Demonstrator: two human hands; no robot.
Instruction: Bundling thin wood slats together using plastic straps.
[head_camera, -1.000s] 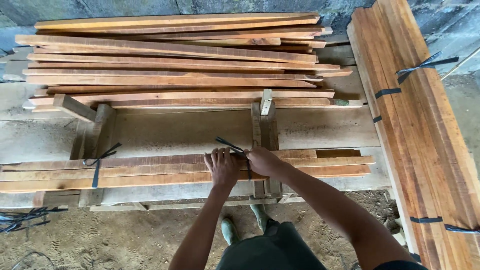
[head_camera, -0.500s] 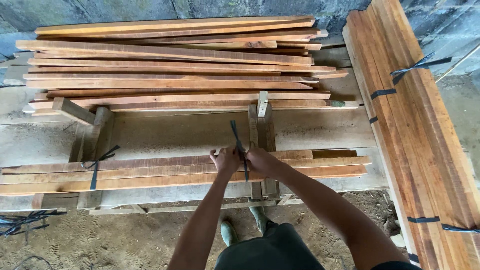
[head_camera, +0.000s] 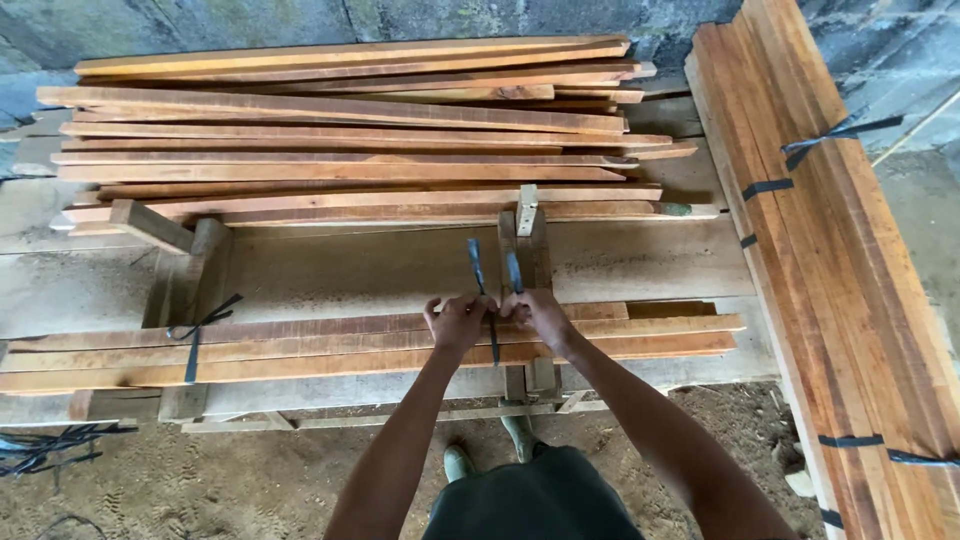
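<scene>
Far to the left of the fingers, loose black straps (head_camera: 50, 448) lie on the sandy ground, and a tied black strap (head_camera: 195, 335) already circles the left part of the bundle of wooden slats (head_camera: 300, 345) that runs across the workbench (head_camera: 380, 265). The left hand (head_camera: 455, 322) rests on top of this bundle, its fingers clenched around one end of a black strap (head_camera: 492, 330) that wraps over the slats; that end sticks up just beyond the fingertips. Touching it on the right, the right hand (head_camera: 537, 315) pinches the strap's other end, which rises likewise just past its fingers, beside an upright wooden post (head_camera: 528, 245). Beyond both hands, farther across the bench, lies a loose pile of long slats (head_camera: 350, 130). Well to the right of the fingers, strapped bundles of planks (head_camera: 830, 230) stand stacked along the wall.
</scene>
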